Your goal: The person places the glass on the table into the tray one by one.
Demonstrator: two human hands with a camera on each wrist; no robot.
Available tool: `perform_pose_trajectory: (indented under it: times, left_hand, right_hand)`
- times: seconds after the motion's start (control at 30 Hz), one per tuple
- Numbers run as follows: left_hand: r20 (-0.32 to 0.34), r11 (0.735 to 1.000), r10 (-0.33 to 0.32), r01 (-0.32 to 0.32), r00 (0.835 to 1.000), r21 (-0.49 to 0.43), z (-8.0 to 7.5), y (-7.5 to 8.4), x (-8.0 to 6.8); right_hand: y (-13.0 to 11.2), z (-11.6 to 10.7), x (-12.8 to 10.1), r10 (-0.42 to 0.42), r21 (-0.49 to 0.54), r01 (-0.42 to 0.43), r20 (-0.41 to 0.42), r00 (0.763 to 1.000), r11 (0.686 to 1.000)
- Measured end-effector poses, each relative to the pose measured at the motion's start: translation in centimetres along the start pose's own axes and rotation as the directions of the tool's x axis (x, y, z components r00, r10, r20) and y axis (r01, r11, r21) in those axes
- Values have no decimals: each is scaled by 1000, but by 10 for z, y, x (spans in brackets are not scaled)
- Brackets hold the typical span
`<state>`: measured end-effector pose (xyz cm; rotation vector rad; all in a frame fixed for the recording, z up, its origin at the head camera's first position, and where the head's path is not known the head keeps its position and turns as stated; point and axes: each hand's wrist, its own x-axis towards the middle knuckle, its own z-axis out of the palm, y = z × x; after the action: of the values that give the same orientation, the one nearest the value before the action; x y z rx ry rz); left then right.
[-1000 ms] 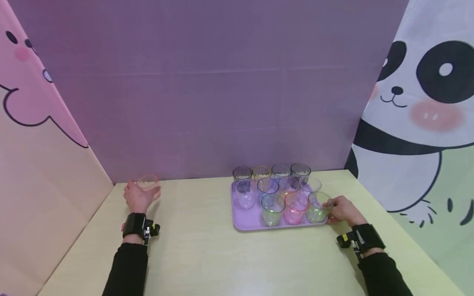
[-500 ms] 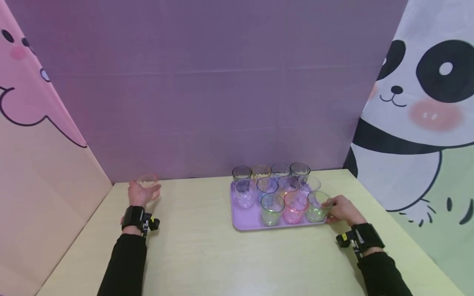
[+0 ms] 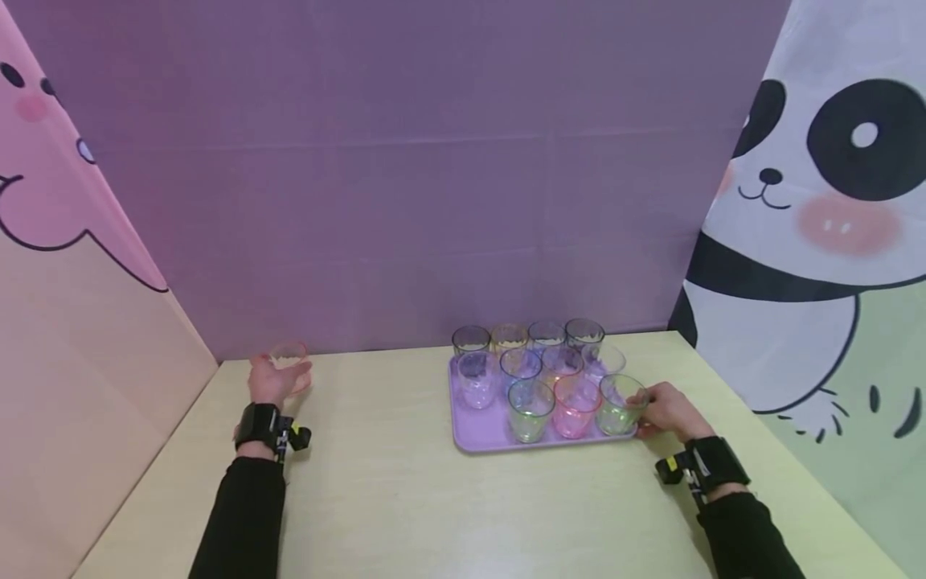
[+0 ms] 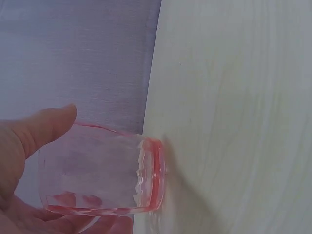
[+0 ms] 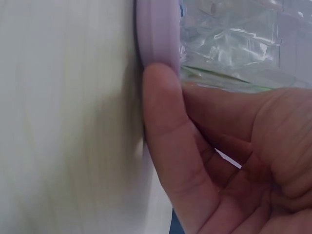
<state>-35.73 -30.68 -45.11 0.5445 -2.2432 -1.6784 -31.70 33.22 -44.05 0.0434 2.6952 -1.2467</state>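
A clear pink glass (image 3: 288, 355) stands on the pale wooden table (image 3: 391, 498) at the back left, close to the purple wall. My left hand (image 3: 273, 379) holds it; in the left wrist view the thumb (image 4: 46, 127) lies on one side of the pink glass (image 4: 100, 170) and fingertips show through the other. On the right, my right hand (image 3: 667, 410) grips a clear green glass (image 3: 618, 404) in the front right corner of a lilac tray (image 3: 473, 438). The right wrist view shows the thumb (image 5: 163, 126) against the tray rim (image 5: 157, 34), beside the green glass (image 5: 229, 48).
Several more tinted glasses (image 3: 531, 354) stand in rows on the tray. A purple wall (image 3: 434, 201) closes the back, a pink cartoon panel (image 3: 79, 322) the left and a panda panel (image 3: 817, 241) the right. Bare tabletop lies between my hands.
My left hand with the pink glass has edged slightly toward the back wall. The right hand stays on the green glass.
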Motion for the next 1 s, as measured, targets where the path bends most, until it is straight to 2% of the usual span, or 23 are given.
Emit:
perform_pose_trajectory:
  times: [0.13,0.23,0.43,0.5,0.67,0.83,1.0]
  left_hand:
    - [-31,999,21,-22,999,-32,1,3,-5]
    - [-25,998,15,-17,1000,-67,4,9,-9]
    - [32,995,15,-12,999,-97,15,24,-24]
    - [51,996,19,-14,999,-90,22,29,-29]
    - [99,989,30,-16,995,-146,39,38,-38]
    - [155,981,37,-7,987,-193,51,49,-47]
    - [210,983,77,-39,975,-180,62,59,-57]
  right_hand:
    - [0,1,1,-8,3,8,-2,1000,1000]
    - [1,1,1,-15,2,15,-6,1000,1000]
    - [2,0,2,-2,1,2,-8,1000,1000]
    - [2,0,2,-10,-2,10,-14,1000,1000]
    - [1,1,0,-24,-8,24,-29,999,1000]
    - [0,2,-1,-16,-7,16,-18,1000,1000]
    - [0,1,-1,-17,-22,17,-20,1000,1000]
